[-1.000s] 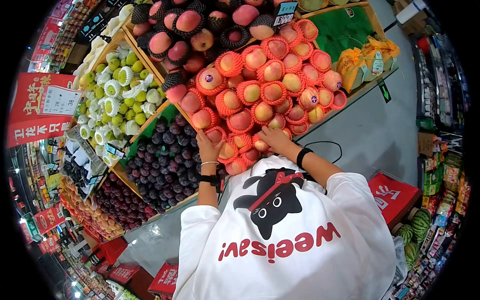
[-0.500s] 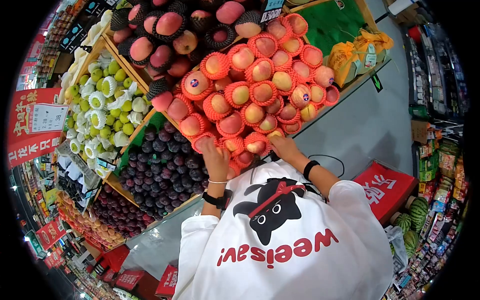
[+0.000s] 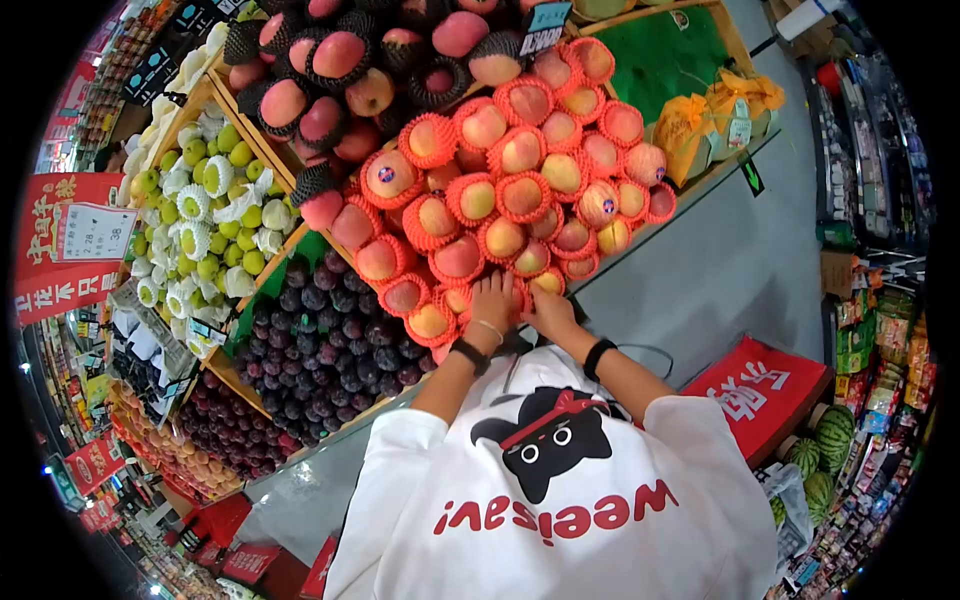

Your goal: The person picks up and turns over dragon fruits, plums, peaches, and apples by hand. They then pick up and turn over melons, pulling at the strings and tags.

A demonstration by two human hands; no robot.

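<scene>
Apples (image 3: 458, 258) in red foam nets are heaped in front of me, a few bearing round blue stickers. My left hand (image 3: 492, 305) lies over the front edge of this heap, fingers stretched forward on the netted fruit. Just to its right, my right hand (image 3: 548, 310) has bent fingers against a yellowish netted apple (image 3: 548, 281); its fingertips are partly hidden. A dark band and a thin bracelet circle my left wrist, and a black band (image 3: 599, 358) my right.
Dark plums (image 3: 325, 345) fill the bin at left, with green pears (image 3: 215, 205) beyond. Larger apples in black nets (image 3: 338, 50) lie at the back. Orange bags (image 3: 685, 125) stand on green matting (image 3: 665, 60). A red box (image 3: 765, 390) and watermelons (image 3: 833, 432) are at right.
My left hand has moved right along the front of the heap, close beside my right hand. The right hand has shifted slightly left and down.
</scene>
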